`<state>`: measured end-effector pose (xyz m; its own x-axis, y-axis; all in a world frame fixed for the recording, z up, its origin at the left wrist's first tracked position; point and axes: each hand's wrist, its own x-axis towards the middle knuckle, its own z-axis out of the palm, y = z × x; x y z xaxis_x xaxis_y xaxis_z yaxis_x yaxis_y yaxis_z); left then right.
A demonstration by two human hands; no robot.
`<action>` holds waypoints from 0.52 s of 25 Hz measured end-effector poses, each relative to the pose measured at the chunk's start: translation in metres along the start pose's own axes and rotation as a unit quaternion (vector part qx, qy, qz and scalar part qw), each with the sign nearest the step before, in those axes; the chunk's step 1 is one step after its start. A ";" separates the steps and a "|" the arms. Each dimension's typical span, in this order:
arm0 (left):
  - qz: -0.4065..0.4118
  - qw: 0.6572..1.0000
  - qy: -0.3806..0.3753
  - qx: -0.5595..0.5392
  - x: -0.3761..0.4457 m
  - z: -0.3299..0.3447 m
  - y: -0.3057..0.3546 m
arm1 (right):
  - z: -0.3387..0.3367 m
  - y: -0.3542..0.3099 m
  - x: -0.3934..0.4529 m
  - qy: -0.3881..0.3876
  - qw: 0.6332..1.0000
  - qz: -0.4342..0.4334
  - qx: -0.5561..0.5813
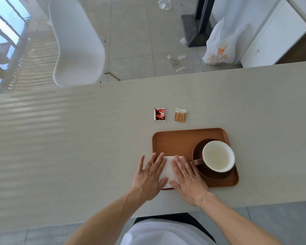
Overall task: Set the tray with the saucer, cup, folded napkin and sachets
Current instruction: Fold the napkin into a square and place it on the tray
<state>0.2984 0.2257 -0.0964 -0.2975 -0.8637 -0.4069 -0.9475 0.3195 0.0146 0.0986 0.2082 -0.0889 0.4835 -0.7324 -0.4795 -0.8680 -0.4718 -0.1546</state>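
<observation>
head view: both forearms reach forward from the bottom of the frame, bare, converging on the near left corner of the wooden tray (175,140). the left hand (149,175) lies palm down with fingers straight and slightly spread, its inner fingers on the left part of the white folded napkin (169,171), its outer fingers over the table (78,138). the right hand (188,179) lies flat too, fingers straight and together, pressing the napkin's right part, thumb tucked toward the napkin's near edge. neither hand grips anything; both are flat and relaxed on the napkin. the napkin sits at the tray's near left corner, slightly overhanging its edge. to its right, on the tray, the dark brown saucer (217,175) carries the cup (218,156), white inside, handle pointing left toward the right hand. the red sachet (159,114) and the tan sachet (180,115) lie side by side on the table beyond the tray. a white chair (78,43) stands past the table's far edge, and a plastic bag (219,46) sits on the floor.
</observation>
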 end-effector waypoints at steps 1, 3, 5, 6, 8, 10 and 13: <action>0.000 1.000 0.007 -0.011 0.000 -0.001 -0.001 | -0.002 0.000 -0.002 0.001 1.000 -0.002 0.003; 0.019 0.999 0.035 -0.034 -0.003 -0.003 -0.003 | -0.006 -0.001 -0.010 0.022 1.000 -0.007 0.013; 0.073 0.995 0.061 -0.039 -0.011 -0.001 -0.006 | -0.009 -0.005 -0.025 0.061 0.998 -0.011 0.006; 0.097 0.992 0.072 -0.039 -0.016 0.002 -0.007 | -0.007 -0.007 -0.034 0.072 0.997 -0.011 0.007; 0.118 0.990 0.066 -0.045 -0.025 0.008 -0.010 | 0.000 -0.009 -0.047 0.067 0.998 -0.018 0.007; 0.115 0.991 0.054 -0.048 -0.030 0.011 -0.012 | 0.006 -0.008 -0.051 0.046 0.999 -0.017 -0.004; 0.100 0.994 0.030 -0.040 -0.037 0.014 -0.008 | 0.008 -0.005 -0.046 0.033 0.999 -0.015 -0.027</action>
<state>0.3188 0.2606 -0.0937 -0.4853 -0.8082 -0.3337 -0.8741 0.4576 0.1630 0.0797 0.2483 -0.0732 0.5177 -0.7473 -0.4165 -0.8461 -0.5193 -0.1200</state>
